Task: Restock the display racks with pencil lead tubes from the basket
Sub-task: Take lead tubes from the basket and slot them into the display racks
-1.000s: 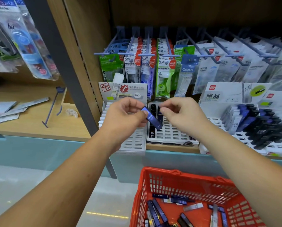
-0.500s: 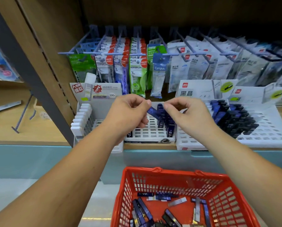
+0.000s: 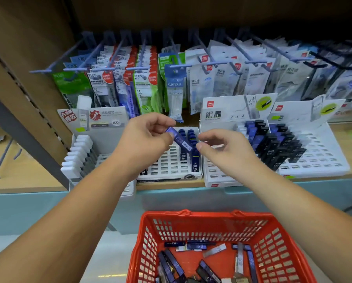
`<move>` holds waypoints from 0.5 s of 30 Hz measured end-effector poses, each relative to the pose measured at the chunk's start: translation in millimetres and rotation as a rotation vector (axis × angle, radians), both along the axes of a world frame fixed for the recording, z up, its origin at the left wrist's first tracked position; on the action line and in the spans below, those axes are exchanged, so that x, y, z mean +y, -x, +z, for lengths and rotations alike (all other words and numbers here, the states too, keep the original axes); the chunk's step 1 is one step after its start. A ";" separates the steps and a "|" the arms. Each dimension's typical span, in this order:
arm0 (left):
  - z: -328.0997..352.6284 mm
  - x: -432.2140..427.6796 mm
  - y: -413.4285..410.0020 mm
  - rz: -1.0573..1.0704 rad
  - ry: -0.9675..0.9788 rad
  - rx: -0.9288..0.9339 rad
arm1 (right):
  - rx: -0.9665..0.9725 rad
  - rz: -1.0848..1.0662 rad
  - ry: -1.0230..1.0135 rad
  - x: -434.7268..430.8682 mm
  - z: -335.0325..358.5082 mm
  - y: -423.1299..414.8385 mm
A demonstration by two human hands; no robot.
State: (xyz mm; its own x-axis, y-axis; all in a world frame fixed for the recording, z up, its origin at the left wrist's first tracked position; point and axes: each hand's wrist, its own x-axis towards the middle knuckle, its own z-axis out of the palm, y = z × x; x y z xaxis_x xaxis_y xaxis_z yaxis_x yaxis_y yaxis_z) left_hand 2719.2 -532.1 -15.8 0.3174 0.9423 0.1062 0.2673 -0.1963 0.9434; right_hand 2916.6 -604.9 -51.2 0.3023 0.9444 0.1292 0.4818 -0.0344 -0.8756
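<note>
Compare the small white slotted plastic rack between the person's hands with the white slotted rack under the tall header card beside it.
The small white rack holds only a few blue tubes; the neighbouring rack carries more, blue and black. The neighbour's header card stands in view; any card on the small one is hidden. Both are white slotted grids on the wooden shelf.
</note>
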 end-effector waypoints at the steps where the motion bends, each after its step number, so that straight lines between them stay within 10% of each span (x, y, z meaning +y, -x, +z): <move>1: 1.7 -4.3 -5.1 -0.030 0.011 -0.027 | 0.122 0.011 0.016 -4.2 4.4 -0.2; 8: -1.2 -38.7 -57.4 -0.156 0.152 -0.155 | 0.302 0.058 0.060 -42.2 16.3 -23.8; 15: -5.4 -65.6 -121.4 -0.114 0.251 -0.174 | -0.056 -0.063 -0.051 -74.4 2.5 -68.2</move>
State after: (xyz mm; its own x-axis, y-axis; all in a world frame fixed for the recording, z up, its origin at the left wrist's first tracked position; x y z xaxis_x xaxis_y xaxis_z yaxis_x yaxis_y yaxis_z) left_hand 2840.6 -597.7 -21.2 0.4200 0.9053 -0.0635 0.0873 0.0293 0.9957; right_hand 2984.8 -679.3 -48.8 0.3515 0.9157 0.1949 0.5287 -0.0223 -0.8485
